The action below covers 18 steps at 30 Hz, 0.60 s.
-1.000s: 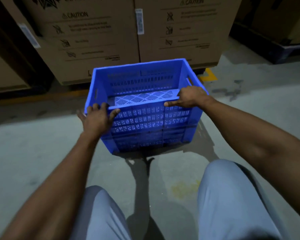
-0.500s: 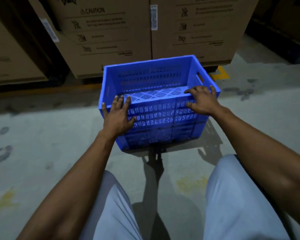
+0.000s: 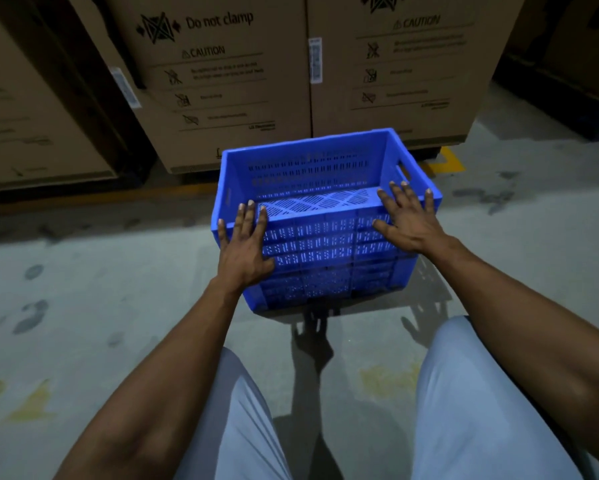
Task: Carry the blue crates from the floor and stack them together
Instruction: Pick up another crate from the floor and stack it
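We find one blue crate point(image 3: 325, 216) upright on the concrete floor point(image 3: 100, 289), just in front of the cardboard cartons point(image 3: 228, 81). Our left hand point(image 3: 246, 251) lies flat against the crate's near wall, fingers straight. Our right hand point(image 3: 410, 220) rests spread over its near right corner, gripping nothing.

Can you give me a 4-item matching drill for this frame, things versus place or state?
Things:
1. blue crate
2. left hand
3. right hand
4. cardboard boxes

Places or states:
A. stacked behind the crate
B. fingers spread at the crate's near right corner
C. empty, on the concrete floor
D. flat against the crate's near wall, left side

Pairs: 1-C, 2-D, 3-B, 4-A
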{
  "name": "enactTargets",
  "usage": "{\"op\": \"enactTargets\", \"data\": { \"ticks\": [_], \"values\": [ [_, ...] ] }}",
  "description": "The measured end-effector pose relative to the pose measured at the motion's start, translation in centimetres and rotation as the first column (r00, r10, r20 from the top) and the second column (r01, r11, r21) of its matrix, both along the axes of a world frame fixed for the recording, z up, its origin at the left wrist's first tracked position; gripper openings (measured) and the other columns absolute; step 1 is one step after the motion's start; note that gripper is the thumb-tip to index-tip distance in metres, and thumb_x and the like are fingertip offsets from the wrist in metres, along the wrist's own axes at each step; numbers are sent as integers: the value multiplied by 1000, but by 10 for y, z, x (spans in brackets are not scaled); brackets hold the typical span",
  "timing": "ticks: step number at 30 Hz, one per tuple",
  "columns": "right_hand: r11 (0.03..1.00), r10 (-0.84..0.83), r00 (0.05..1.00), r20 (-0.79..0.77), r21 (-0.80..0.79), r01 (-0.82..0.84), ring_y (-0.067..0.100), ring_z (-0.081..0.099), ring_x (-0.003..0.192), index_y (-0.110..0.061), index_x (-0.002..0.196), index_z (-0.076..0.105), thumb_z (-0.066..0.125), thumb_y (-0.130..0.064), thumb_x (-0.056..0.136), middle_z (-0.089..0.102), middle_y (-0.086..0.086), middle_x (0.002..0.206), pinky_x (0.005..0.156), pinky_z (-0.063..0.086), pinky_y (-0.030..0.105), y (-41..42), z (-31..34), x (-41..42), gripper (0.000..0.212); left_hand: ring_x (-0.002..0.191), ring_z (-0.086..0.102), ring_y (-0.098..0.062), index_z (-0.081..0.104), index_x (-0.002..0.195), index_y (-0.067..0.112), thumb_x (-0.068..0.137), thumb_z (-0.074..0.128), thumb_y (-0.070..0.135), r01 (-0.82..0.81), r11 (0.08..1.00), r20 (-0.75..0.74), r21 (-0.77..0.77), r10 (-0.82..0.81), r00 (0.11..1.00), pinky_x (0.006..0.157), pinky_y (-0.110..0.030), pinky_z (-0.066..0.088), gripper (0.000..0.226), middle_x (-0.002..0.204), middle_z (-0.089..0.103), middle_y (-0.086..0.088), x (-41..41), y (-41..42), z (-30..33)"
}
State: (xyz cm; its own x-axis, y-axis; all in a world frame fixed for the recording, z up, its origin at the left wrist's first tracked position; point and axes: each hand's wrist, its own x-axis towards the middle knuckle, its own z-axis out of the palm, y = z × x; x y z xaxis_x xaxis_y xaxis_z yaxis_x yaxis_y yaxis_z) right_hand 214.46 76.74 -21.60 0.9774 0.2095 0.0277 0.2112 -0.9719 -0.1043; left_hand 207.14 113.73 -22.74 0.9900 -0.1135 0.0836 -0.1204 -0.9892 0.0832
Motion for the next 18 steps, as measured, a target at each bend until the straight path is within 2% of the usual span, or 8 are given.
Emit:
{"op": "enactTargets", "data": {
  "ticks": [3, 6, 8, 10, 12, 18],
  "values": [
    [1000, -11, 1000, -22, 6, 11, 21, -17, 155, -31, 162, 1, 29, -73, 95, -13, -1, 170, 120, -17, 58, 3, 1, -2, 84, 155, -30, -22, -20, 163, 25, 74, 50, 62, 12, 1000, -8, -3, -12, 1000, 122, -58, -21, 119, 169, -30, -4, -2, -1, -3],
    [1000, 0, 999, -46, 8, 1, 22, -19, 155, -29, 161, -2, 31, -74, 94, -15, -1, 169, 120, -15, 60, 7, 5, -10, 88, 151, -39, -25, -29, 159, 23, 73, 45, 72, 10, 1000, -39, 19, -9, 999, 117, -58, -29, 124, 164, -40, -8, 0, 0, -4],
    [1000, 14, 999, -52, 11, -14, 21, -17, 155, -29, 161, -2, 31, -73, 94, -14, -1, 169, 120, -13, 61, 8, 7, -14, 87, 149, -42, -27, -33, 157, 23, 72, 42, 73, -9, 1000, -72, 22, 10, 997, 117, -61, -27, 124, 162, -42, -9, 7, 2, -1],
    [1000, 26, 998, -51, 9, -25, 20, -15, 155, -30, 161, -2, 30, -72, 95, -13, -1, 169, 120, -13, 60, 9, 7, -16, 85, 148, -43, -26, -35, 156, 25, 73, 46, 70, -4, 1000, -121, -1, 4, 993, 118, -63, -23, 124, 161, -44, -7, 11, 6, 6],
    [999, 37, 998, -45, 0, -37, 20, -15, 155, -30, 161, -3, 30, -71, 95, -13, -1, 169, 121, -11, 60, 8, 8, -18, 85, 148, -42, -25, -33, 157, 24, 71, 45, 72, 9, 1000, -166, -19, -12, 986, 119, -60, -26, 125, 161, -45, -6, 9, 9, 11],
    [999, 49, 998, -38, -19, -50, 22, -7, 157, -27, 162, 0, 30, -73, 93, -5, 2, 170, 121, -6, 62, 9, 12, -20, 88, 146, -45, -23, -38, 154, 28, 72, 48, 73, 17, 1000, -198, -17, -20, 980, 119, -60, -24, 127, 157, -50, -3, 9, 13, 9]
  ]
}}
